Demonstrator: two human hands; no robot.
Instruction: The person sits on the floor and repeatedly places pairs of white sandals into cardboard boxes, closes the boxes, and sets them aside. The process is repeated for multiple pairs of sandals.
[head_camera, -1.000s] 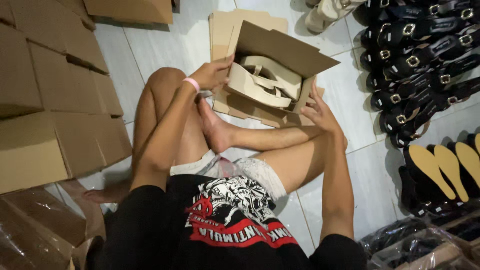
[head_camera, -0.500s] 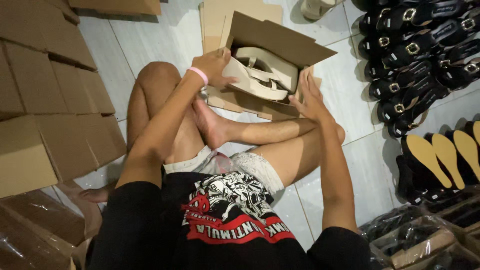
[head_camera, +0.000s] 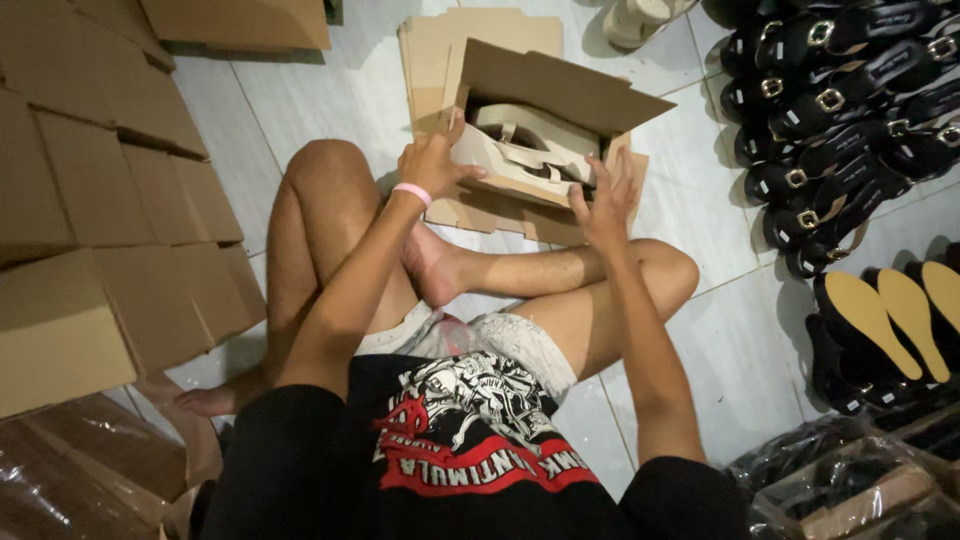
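The cardboard box (head_camera: 545, 120) is brown, open-topped, with one flap raised at the rear. It rests on the tiled floor (head_camera: 330, 100) atop flattened cardboard, just beyond the person's crossed legs. Inside lie cream-coloured sandals (head_camera: 525, 145).

Left hand (head_camera: 432, 165): fingers curled on the box's near-left edge. Right hand (head_camera: 605, 195): fingers spread, pressed against the box's near-right side; whether they grip it cannot be told.

Against half a second ago, both hands stay on the box, which has barely moved.
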